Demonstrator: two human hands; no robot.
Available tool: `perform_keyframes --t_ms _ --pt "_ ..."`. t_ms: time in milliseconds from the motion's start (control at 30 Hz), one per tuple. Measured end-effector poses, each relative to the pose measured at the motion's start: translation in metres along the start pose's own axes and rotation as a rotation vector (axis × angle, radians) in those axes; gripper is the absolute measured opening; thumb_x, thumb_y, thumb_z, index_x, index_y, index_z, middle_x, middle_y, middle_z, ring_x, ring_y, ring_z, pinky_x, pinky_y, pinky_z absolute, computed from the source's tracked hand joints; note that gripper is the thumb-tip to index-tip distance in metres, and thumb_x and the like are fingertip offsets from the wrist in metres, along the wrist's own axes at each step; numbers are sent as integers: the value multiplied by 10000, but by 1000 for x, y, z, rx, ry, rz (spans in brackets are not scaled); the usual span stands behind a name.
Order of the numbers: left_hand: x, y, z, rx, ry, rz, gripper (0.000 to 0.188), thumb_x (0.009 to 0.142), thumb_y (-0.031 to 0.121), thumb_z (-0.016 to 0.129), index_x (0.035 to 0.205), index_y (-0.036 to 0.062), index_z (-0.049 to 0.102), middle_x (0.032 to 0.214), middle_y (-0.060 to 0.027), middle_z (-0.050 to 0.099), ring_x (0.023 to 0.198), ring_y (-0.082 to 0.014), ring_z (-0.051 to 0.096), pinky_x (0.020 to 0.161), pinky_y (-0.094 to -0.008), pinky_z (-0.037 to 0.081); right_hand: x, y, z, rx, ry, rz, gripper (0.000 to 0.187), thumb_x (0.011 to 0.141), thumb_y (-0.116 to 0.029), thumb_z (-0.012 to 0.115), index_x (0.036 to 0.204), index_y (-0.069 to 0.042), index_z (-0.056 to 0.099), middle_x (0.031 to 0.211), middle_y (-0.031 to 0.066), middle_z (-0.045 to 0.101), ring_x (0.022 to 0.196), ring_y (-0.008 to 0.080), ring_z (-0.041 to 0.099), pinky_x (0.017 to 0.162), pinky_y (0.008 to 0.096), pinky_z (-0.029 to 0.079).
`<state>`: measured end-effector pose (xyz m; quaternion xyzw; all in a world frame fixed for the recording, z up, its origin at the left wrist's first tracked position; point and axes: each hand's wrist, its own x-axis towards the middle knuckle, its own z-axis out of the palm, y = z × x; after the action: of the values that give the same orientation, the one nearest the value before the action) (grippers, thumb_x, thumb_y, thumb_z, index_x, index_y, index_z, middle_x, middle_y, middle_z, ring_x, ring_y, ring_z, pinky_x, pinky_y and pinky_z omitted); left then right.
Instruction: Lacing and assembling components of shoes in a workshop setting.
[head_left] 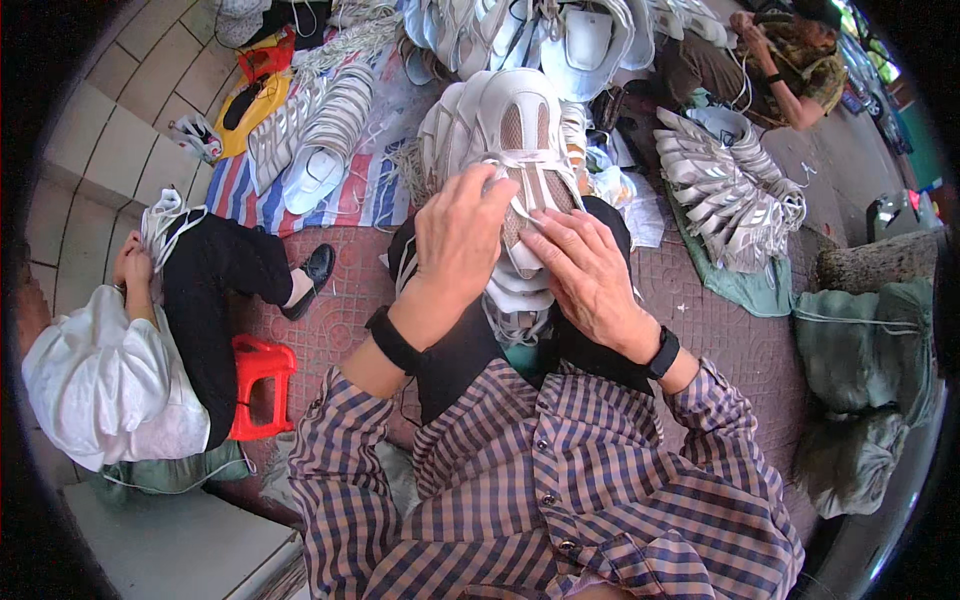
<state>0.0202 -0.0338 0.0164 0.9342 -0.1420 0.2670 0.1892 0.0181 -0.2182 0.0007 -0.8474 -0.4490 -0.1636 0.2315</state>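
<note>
In the head view, a white shoe upper (524, 118) sits straight ahead of the wearer, above the lap, and its long axis runs away from the body, the rounded, mesh-panelled toe at the far end and the tongue end near. It lies just between the two hands: off to the right of the left hand (462, 240), off to the left of the right hand (588, 265). And it's the left that reaches farther up, fingertips right beside the white lace (528, 157) that crosses the upper below the toe; the right sits lower, nearer the tongue. The left hand is partly curled, fingers bent, thumb and forefinger close together at the lace; whether they really grip it, one cannot tell. Over on the right, the fingers are loosely bent and lie together, tips against the upper's right side near the opening; the thumb is out of sight, so any pinch there is hard to call. More pale uppers (450, 130) crowd in behind this one, and beyond them, to the left, a nested row of uppers (335, 125) rests on a striped sheet (380, 195).
</note>
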Motion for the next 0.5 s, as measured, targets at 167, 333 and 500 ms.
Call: perform_keyframes --t_ms 167,333,500 --pt "7 9 -4 211 23 163 154 700 62 555 845 77 603 979 -77 565 922 -244 553 750 -356 454 0 -5 5 -86 35 -31 480 700 -74 539 1177 -26 508 1232 140 487 1150 284 450 1006 425 309" --pt "16 2 2 265 26 349 78 682 125 555 749 86 549 813 -44 505 807 -208 519 708 -337 407 -6 -10 12 -119 54 -8 484 704 -71 524 1183 -12 505 1235 146 489 1165 282 443 1017 432 292" --pt "29 25 -1 -216 -25 102 70 737 116 531 793 74 538 831 -70 557 901 -246 540 752 -389 416 -9 -13 20 -184 47 21 481 707 -73 528 1181 6 500 1265 148 470 1180 292 434 1030 441 266"
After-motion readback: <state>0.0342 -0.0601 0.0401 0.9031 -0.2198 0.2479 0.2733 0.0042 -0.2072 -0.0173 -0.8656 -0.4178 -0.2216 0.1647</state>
